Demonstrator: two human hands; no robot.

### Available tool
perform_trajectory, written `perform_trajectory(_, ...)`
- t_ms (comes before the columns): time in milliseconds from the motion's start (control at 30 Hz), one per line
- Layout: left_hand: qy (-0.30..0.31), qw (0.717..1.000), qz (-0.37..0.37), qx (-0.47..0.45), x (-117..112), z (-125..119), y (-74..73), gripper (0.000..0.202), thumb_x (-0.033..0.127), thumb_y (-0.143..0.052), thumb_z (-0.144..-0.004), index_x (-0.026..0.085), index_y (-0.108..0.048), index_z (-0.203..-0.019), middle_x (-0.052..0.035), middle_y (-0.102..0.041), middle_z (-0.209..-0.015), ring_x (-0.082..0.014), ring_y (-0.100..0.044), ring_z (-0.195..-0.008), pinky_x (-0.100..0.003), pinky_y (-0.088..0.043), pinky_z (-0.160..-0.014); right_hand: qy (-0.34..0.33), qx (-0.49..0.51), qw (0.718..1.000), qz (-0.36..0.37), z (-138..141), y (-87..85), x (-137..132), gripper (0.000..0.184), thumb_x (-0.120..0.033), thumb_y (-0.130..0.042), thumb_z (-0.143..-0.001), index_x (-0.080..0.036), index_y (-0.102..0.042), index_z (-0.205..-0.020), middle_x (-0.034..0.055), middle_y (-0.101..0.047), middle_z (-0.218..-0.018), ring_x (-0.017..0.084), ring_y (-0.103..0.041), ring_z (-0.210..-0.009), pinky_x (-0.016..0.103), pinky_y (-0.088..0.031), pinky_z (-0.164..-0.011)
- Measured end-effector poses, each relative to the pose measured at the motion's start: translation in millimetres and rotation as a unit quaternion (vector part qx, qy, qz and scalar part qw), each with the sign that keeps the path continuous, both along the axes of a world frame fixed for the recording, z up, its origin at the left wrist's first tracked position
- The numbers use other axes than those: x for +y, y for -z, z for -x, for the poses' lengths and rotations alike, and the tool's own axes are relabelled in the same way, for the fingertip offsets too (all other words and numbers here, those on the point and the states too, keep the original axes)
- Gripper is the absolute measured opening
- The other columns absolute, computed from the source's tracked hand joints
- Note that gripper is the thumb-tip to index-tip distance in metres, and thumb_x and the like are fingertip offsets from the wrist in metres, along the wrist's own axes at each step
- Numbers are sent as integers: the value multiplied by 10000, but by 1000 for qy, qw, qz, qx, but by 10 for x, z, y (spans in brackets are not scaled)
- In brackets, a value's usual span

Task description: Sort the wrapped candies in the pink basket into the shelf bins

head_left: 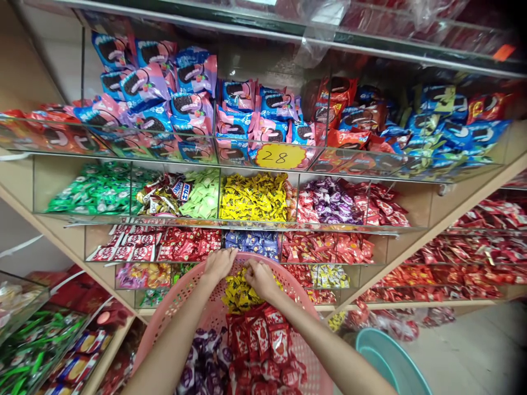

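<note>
A pink mesh basket (pixel 187 299) sits in front of me, holding yellow-wrapped candies (pixel 237 296), red packets (pixel 267 340) and purple-wrapped sweets (pixel 201 365). My left hand (pixel 218 264) rests with curled fingers on the basket's far rim. My right hand (pixel 259 278) lies closed over the yellow candies, and what its fingers hold is hidden. Just beyond the hands is a shelf bin of blue-wrapped candies (pixel 252 241).
Tiered clear-fronted shelves hold many sweets: cookie packs on top, a yellow "28" price tag (pixel 280 156), green, yellow (pixel 253 197), purple and red candies below. A teal basin (pixel 391 365) stands on the floor at right. More candy bins (pixel 37 340) are at lower left.
</note>
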State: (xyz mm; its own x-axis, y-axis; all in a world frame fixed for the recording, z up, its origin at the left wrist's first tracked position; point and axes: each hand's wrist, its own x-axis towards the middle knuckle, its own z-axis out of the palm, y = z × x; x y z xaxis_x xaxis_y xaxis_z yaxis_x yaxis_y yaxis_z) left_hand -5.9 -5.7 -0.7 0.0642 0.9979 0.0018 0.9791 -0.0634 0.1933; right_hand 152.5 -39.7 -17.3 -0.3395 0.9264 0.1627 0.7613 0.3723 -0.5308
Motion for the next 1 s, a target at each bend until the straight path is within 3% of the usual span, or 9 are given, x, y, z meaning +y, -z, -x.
perform_trajectory(300, -16, 1000, 16, -11, -6, -2, -9, 620, 544, -120, -888, 209, -623, -1027, -94, -666, -1050, -212, -597, -988, -330, -374, -890, 41, -73, 996, -36, -13, -32, -22, 197, -151, -502, -788, -174, -582, -967, 57, -642, -789, 211, -540, -845, 280, -356, -724)
perform_trajectory(667, -12, 1000, 6, -8, -28, 3, -33, 602, 533, -134, -893, 209, -628, -1008, -95, -670, -1033, -207, -600, -981, -313, -380, -878, 89, 109, 986, -86, -175, -86, -105, 190, -169, -440, -826, -204, -624, -861, 15, -650, -729, 185, -550, -753, 269, -394, -723)
perform_trajectory(1000, 0, 1000, 0, 0, -28, 10, -51, 583, 510, -133, -899, 206, -622, -991, -92, -674, -1019, -213, -604, -971, -310, -387, -858, 117, 155, 977, -85, -245, -83, -97, 179, -198, -437, -821, -216, -614, -796, 22, -653, -734, 197, -554, -752, 269, -399, -662)
